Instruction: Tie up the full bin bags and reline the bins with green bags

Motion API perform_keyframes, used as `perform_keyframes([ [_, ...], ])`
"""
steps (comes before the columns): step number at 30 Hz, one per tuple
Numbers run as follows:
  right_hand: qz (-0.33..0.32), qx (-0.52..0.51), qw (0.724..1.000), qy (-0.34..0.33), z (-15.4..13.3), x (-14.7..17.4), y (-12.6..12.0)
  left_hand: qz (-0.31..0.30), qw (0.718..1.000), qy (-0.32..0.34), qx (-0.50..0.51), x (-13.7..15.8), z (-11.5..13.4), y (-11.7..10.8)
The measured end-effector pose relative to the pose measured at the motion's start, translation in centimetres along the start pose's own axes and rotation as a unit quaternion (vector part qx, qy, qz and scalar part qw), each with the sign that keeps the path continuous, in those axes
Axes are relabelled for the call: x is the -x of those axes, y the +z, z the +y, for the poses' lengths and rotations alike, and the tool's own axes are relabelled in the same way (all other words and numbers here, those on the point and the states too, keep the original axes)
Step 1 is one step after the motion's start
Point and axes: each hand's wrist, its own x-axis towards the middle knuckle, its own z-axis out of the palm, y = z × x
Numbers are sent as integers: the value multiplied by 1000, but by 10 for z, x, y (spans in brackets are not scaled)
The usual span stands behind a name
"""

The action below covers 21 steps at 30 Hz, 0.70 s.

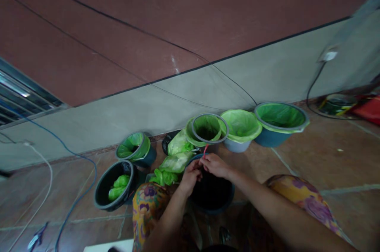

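Note:
My right hand [216, 164] pinches a thin red strip [206, 150], which sticks up above the fingers. Close beside it, my left hand [192, 176] has its fingers pressed together; whatever they grip is too small to make out. Both hands are over a dark bucket [212, 209] that stands between my knees, its inside too dark to read. Just behind stands a bucket with a grey rim [227, 129] and a green liner. Bunched green plastic bags [175, 162] lie to the left of the hands.
Green-lined buckets stand along the wall: a white one [241, 146], a blue one [271, 138] and a small one [148, 158] at left. A black tub [102, 203] holds green bundles. A blue cable [77, 200] and a white cable [51, 173] cross the tiles.

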Motion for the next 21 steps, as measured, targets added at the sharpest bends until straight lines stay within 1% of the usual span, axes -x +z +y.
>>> perform_keyframes([
  [1, 3, -5, 1000, 2, 0, 0, -1, -21, 1000, 13, -3, 1, -8, 5],
  [2, 4, -12, 1000, 4, 0, 0, -2, -31, 999, 30, -9, 1, -15, 9],
  [5, 10, -44, 999, 20, 2, 0, -6, -22, 996, 66, -49, -5, -28, 18],
  [8, 37, -51, 997, 54, 6, -1, -12, -2, 994, 59, -93, -11, -41, 18],
  [12, 66, 10, 995, 80, 9, -5, -22, 17, 991, 26, -126, -12, -58, 10],
  [14, 66, 53, 994, 75, 9, -6, -28, 45, 994, 6, -103, -13, -62, 7],
  [18, 61, 113, 990, 58, 10, -1, -41, 120, 992, -35, 4, -15, -59, 1],
  [19, 60, 145, 986, 59, 11, 2, -44, 130, 990, -44, 21, -16, -58, -1],
  [21, 55, 232, 969, 68, 16, 7, -50, 141, 988, -58, 39, -16, -55, -3],
])
